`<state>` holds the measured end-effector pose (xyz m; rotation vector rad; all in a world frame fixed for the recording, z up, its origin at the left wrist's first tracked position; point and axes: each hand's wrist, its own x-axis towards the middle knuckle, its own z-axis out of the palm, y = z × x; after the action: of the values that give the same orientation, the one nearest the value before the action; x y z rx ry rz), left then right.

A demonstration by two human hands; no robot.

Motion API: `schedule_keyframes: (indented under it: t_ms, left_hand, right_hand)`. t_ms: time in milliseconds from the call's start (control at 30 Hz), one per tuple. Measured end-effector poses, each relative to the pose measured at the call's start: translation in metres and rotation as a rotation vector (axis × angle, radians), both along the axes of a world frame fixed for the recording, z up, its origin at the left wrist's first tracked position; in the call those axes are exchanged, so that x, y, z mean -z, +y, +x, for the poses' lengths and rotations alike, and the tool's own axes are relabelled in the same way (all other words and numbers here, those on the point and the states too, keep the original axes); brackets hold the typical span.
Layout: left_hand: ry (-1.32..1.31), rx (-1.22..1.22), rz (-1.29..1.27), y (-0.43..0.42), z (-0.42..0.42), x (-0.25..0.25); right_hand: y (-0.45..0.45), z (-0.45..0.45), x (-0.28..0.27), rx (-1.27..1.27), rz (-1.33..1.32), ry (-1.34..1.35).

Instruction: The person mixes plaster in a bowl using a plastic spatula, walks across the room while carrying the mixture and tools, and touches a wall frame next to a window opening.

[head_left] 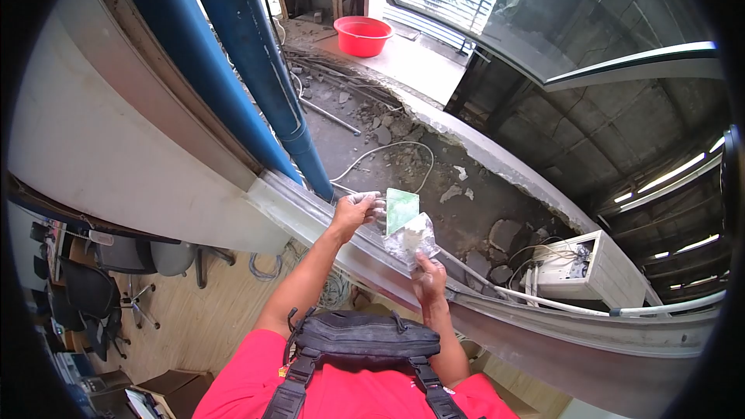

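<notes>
My left hand (359, 212) is closed, its fingertips at the left edge of a flat, pale green piece (402, 206) with whitish smears. My right hand (429, 275) grips a grey-white, smeared piece (410, 242), crumpled or rough-looking, which overlaps the lower part of the green one. Whether the two pieces are joined cannot be made out. Whitish dust covers the fingers of both hands. Both hands are above the metal window sill (353, 244), with the rubble-strewn ledge beyond them.
Outside lie broken concrete (508, 234), a loose white cable (431, 157) and a white boxy unit (570, 268). A red basin (363, 36) stands farther off. Blue pipes (252, 54) rise at left, and an open window pane (597, 15) hangs upper right. Office chairs (91, 291) stand indoors.
</notes>
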<state>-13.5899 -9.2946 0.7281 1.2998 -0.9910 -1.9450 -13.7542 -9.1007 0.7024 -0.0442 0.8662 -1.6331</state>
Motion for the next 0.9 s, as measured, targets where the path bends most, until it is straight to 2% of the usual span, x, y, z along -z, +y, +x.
schedule_keyframes:
  t_ms: [33,100,133,200,233,267,333,400,467,633,700,733,800,833,867,900]
  left_hand:
    - [-0.003,-0.002,0.002,-0.001,0.005,0.006]
    - [-0.613,0.349,-0.631,-0.004,0.018,0.018]
    - [-0.618,0.351,-0.622,0.002,0.025,0.024]
    - [-1.065,0.6,-1.112,0.015,0.035,0.033]
    - [-1.198,0.799,-0.965,0.019,0.038,0.032]
    - [-1.202,0.795,-0.964,0.025,0.043,0.037]
    - [-1.395,0.933,-1.059,0.037,0.056,0.048]
    - [-1.4,0.967,-1.054,0.044,0.066,0.047]
    - [-1.403,0.996,-1.169,0.052,0.075,0.039]
    - [-1.394,1.035,-1.124,0.06,0.074,0.004]
    - [-1.303,0.85,-0.941,0.064,0.073,-0.012]
    - [-1.309,0.847,-0.941,0.065,0.075,-0.011]
    - [-0.525,0.472,-0.418,0.073,0.082,-0.008]
    - [-0.144,0.252,-0.249,0.078,0.08,-0.004]
    - [-0.146,0.237,-0.247,0.083,0.082,-0.001]
    - [0.108,0.135,-0.114,0.09,0.08,-0.016]
  right_hand:
    - [0.0,-0.001,0.001,0.006,0.007,0.018]
    - [0.0,-0.002,0.004,0.008,0.02,0.028]
    - [0.0,-0.003,0.006,0.009,0.01,0.018]
    - [0.001,-0.004,0.007,0.006,0.0,0.006]
    - [0.0,-0.004,0.005,0.01,0.002,0.003]
    - [-0.001,-0.005,0.004,0.013,0.003,-0.001]
    - [-0.002,-0.005,-0.002,0.004,0.004,0.0]
    - [-0.002,-0.004,-0.003,-0.004,0.011,-0.002]
    - [-0.003,-0.004,-0.003,0.005,-0.014,-0.007]
    - [-0.009,-0.004,-0.004,-0.03,-0.011,0.003]
    - [-0.014,0.0,-0.006,-0.045,-0.028,0.015]
    - [-0.018,0.003,-0.009,-0.048,-0.032,0.012]
    - [-0.021,0.01,-0.015,-0.109,-0.018,-0.027]
    - [-0.022,0.012,-0.006,-0.121,-0.017,-0.029]
    - [-0.025,0.013,0.007,-0.21,0.033,-0.009]
    - [-0.027,0.014,0.015,-0.3,0.081,0.011]
